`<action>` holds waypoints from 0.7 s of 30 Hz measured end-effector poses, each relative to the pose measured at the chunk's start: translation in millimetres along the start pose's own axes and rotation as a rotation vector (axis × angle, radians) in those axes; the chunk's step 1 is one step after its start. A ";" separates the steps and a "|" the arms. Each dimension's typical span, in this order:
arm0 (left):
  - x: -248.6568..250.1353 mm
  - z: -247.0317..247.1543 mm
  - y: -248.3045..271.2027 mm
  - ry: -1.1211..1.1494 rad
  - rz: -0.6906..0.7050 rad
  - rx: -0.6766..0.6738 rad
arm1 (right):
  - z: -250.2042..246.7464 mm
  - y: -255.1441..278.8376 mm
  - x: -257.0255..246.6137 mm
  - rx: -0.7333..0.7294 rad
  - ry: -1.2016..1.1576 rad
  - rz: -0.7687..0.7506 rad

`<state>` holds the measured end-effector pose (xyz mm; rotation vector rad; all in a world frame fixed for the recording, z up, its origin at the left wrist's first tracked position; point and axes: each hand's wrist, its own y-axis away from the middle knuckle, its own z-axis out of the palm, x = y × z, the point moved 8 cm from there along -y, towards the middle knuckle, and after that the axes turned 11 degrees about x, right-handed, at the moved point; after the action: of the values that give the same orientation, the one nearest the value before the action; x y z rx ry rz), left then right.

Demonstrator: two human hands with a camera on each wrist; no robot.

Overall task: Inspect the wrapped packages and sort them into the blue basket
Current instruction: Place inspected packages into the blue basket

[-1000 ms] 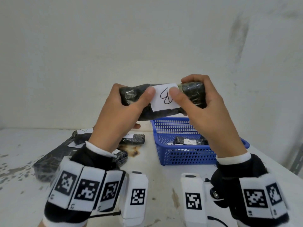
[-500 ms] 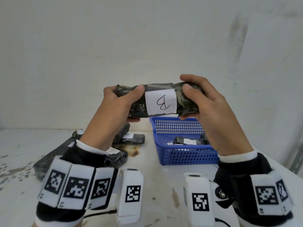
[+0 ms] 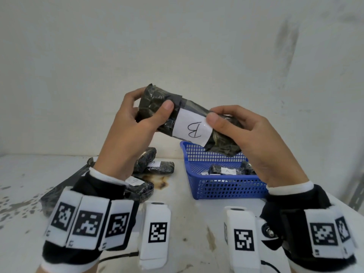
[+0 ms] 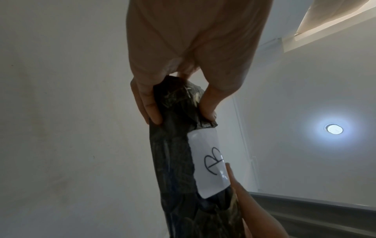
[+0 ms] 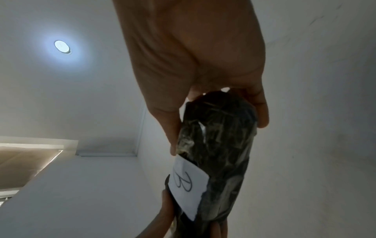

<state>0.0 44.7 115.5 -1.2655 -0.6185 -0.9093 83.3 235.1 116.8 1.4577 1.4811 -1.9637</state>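
Observation:
I hold a dark wrapped package [image 3: 155,103] [image 4: 173,161] [image 5: 221,145] up in front of the wall, tilted with its left end higher. Its white label [image 3: 192,129] reads B. My left hand [image 3: 137,123] [image 4: 175,103] grips the upper left end, thumb on the front. My right hand [image 3: 242,133] [image 5: 219,112] grips the lower right end, its thumb at the label's edge. Below stands the blue basket [image 3: 226,188] with wrapped packages [image 3: 226,170] inside, one labelled A.
Several more wrapped packages [image 3: 155,166] lie on the white table [image 3: 187,217] left of the basket, partly hidden by my left wrist. A brown stain [image 3: 161,180] marks the table near them. The wall [image 3: 177,46] stands close behind.
The package has tilted from level to left end up, right end down over the basket. My left hand rose and my right hand dropped slightly.

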 end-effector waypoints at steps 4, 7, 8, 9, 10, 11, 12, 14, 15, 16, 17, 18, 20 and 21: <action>0.0 -2.9 -0.7 0.018 -0.001 0.043 | 5.8 2.0 3.1 -0.089 0.096 0.007; 1.8 0.3 1.6 0.046 0.005 -0.009 | 11.6 5.9 0.5 -0.148 0.178 -0.030; 3.3 3.8 3.8 0.052 0.008 -0.049 | 14.8 7.3 -0.6 -0.171 0.202 -0.048; 4.8 7.4 6.6 0.054 0.008 -0.088 | 18.5 8.3 -0.9 -0.196 0.228 -0.064; 5.4 10.3 8.7 0.056 0.004 -0.119 | 22.5 9.6 -0.9 -0.218 0.247 -0.078; 5.2 12.0 9.9 0.063 -0.005 -0.140 | 25.3 10.1 0.0 -0.230 0.256 -0.087; 4.4 12.8 10.0 0.072 -0.017 -0.147 | 26.7 10.4 0.6 -0.232 0.258 -0.090; 2.4 11.3 7.6 0.073 -0.024 -0.130 | 27.1 10.1 0.9 -0.218 0.271 -0.102; 1.6 9.8 5.5 0.062 -0.010 -0.117 | 26.8 9.8 0.5 -0.213 0.286 -0.116; 1.5 8.8 4.4 0.052 0.004 -0.111 | 26.7 9.4 -0.1 -0.207 0.297 -0.129; 2.3 9.1 4.9 0.043 0.015 -0.115 | 26.2 9.1 -1.3 -0.202 0.298 -0.138; 3.1 10.2 6.2 0.028 0.022 -0.127 | 25.8 8.9 -2.3 -0.199 0.293 -0.145; 3.6 13.8 9.2 0.000 0.028 -0.162 | 25.4 9.3 -5.1 -0.191 0.285 -0.163; 4.0 15.3 10.5 -0.004 0.030 -0.177 | 24.5 9.5 -6.4 -0.183 0.284 -0.169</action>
<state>12.4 59.1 116.6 -1.4310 -0.5293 -0.9527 79.6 208.3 115.9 1.6270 1.9073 -1.7061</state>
